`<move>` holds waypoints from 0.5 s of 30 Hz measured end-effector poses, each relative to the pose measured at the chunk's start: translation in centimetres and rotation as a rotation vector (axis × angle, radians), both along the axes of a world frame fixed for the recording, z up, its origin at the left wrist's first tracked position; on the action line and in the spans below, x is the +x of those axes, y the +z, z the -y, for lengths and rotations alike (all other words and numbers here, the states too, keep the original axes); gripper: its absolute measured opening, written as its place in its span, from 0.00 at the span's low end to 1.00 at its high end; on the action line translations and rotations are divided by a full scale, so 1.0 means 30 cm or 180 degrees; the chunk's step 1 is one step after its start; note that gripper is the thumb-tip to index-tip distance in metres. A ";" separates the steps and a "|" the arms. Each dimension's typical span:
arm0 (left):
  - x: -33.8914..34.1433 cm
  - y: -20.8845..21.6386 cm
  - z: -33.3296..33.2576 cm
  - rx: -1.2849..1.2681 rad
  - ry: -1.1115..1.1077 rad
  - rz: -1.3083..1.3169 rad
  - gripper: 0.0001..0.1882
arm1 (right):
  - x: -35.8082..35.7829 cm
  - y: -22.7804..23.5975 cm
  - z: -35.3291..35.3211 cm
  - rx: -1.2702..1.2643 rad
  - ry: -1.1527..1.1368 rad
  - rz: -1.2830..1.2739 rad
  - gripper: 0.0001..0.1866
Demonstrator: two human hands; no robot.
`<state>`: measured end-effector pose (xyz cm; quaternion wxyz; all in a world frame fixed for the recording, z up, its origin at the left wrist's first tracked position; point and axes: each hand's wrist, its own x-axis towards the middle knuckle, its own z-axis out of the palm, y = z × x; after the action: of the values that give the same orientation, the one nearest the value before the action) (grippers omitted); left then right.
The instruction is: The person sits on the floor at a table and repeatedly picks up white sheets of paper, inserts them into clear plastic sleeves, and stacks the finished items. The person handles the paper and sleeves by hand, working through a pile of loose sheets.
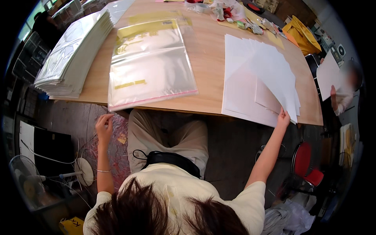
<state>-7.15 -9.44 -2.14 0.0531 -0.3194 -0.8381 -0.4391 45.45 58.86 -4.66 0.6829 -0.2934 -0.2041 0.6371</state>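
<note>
My right hand pinches the near corner of a large white paper sheet, which curls up from a loose, fanned pile of white sheets on the right of the table. My left hand is off the table's near edge, its fingers loosely bent and holding nothing that I can see. Just beyond it lies a stack of clear plastic bags, with yellow printing and a pink strip along the near edge. The bags' near left corner sticks out past the table edge.
A tall stack of plastic-sleeved sheets stands at the table's left. Tape rolls and scraps clutter the far side. At right are a red chair and another person holding a white sheet. A fan stands at lower left.
</note>
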 end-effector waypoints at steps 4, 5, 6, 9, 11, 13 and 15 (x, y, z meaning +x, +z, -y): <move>0.013 -0.001 -0.100 0.1015 -0.0447 0.2026 0.10 | -0.037 0.053 0.185 0.0148 -0.0173 -0.0387 0.17; 0.040 0.030 -0.176 0.1009 -0.0667 0.2279 0.13 | -0.019 0.045 0.241 0.0118 -0.0115 -0.0491 0.17; 0.074 0.067 -0.254 0.0993 -0.0877 0.2528 0.17 | -0.013 0.027 0.303 -0.0072 -0.0122 -0.0540 0.16; 0.147 0.036 -0.467 0.1277 -0.2155 0.4094 0.33 | -0.023 -0.048 0.545 0.0049 0.0620 -0.0753 0.11; 0.196 0.064 -0.604 0.1810 -0.2627 0.5025 0.39 | -0.085 -0.076 0.738 -0.0095 0.1022 -0.1193 0.12; 0.176 0.108 -0.677 0.2385 -0.2813 0.5462 0.42 | -0.214 -0.052 0.947 -0.0061 0.1675 -0.1390 0.13; 0.128 0.117 -0.704 0.3005 -0.3120 0.5744 0.44 | -0.329 -0.055 1.103 -0.0630 0.1542 -0.1240 0.15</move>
<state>-3.32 11.67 1.37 -0.6341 -0.1279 -0.1047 -0.7553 35.58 25.78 -6.32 0.5059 -0.1739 -0.0705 0.8419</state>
